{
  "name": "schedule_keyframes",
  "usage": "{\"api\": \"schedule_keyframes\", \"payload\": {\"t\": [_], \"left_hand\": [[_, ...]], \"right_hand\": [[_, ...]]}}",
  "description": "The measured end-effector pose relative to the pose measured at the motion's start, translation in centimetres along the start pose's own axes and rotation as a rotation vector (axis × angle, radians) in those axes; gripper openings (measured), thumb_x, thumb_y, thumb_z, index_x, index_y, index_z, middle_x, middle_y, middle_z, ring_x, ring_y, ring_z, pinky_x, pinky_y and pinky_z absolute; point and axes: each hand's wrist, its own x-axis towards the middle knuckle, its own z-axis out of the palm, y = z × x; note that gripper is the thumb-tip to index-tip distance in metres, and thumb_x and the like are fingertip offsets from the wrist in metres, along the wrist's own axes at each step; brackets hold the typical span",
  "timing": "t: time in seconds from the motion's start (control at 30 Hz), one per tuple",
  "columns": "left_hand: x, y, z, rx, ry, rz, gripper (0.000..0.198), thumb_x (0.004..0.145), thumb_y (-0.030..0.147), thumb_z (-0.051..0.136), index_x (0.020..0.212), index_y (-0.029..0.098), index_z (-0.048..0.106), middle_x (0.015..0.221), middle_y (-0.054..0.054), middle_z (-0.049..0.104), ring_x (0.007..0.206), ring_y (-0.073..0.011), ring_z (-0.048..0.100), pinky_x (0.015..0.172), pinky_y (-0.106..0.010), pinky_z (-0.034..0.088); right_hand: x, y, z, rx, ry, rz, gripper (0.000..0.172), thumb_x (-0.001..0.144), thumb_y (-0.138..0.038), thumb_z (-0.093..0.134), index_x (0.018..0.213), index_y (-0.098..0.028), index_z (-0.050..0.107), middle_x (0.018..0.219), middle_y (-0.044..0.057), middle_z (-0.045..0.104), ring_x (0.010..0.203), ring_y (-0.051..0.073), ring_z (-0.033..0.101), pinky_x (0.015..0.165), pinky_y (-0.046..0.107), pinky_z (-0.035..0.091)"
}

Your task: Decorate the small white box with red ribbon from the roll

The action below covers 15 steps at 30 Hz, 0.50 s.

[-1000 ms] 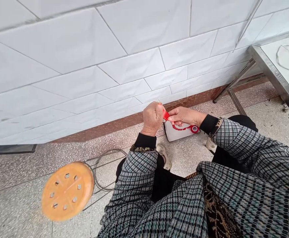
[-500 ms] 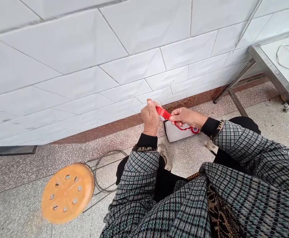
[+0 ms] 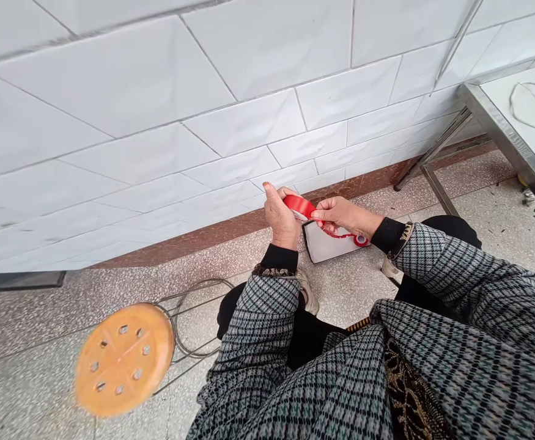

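My left hand (image 3: 280, 217) and my right hand (image 3: 343, 214) are raised side by side in front of the tiled wall, both gripping a red tape strip (image 3: 297, 206) stretched between them. The left thumb presses its far end; the right fingers pinch its near end. Below the hands a white box (image 3: 328, 244) lies on the floor. A loose length of red tape trails across it to a small red tape roll (image 3: 361, 240) resting on its right corner.
An orange round stool seat (image 3: 124, 359) with a wire frame stands at lower left. A steel table (image 3: 508, 131) with a wire loop on top fills the upper right, its legs by the wall. My knees and shoes are below the hands.
The hands have drawn slightly apart, and more red tape now shows between them. The left hand has turned and lifted a little.
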Motion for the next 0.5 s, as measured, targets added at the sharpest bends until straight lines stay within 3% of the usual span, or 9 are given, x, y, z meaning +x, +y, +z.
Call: {"api": "schedule_keyframes", "payload": {"t": [0.4, 0.5], "left_hand": [[-0.1, -1.2, 0.6, -0.435, 0.009, -0.283, 0.069, 0.098, 0.075, 0.045, 0.055, 0.021, 0.045, 0.055, 0.0, 0.048, 0.049, -0.0121, 0.052, 0.057, -0.027, 0.049], [-0.6, -1.6, 0.8, -0.563, 0.018, -0.34, 0.066, 0.099, 0.073, 0.044, 0.059, 0.021, 0.044, 0.058, 0.001, 0.049, 0.053, -0.0123, 0.054, 0.066, -0.03, 0.054]], "right_hand": [[0.2, 0.1, 0.3, 0.02, 0.063, 0.006, 0.033, 0.1, -0.005, 0.063, 0.07, -0.015, 0.056, 0.052, -0.005, 0.058, 0.037, 0.004, 0.047, 0.036, 0.014, 0.036], [0.5, 0.6, 0.1, 0.052, 0.067, -0.003, 0.03, 0.101, -0.007, 0.063, 0.074, -0.015, 0.055, 0.054, -0.005, 0.059, 0.038, 0.004, 0.047, 0.036, 0.014, 0.035]]}}
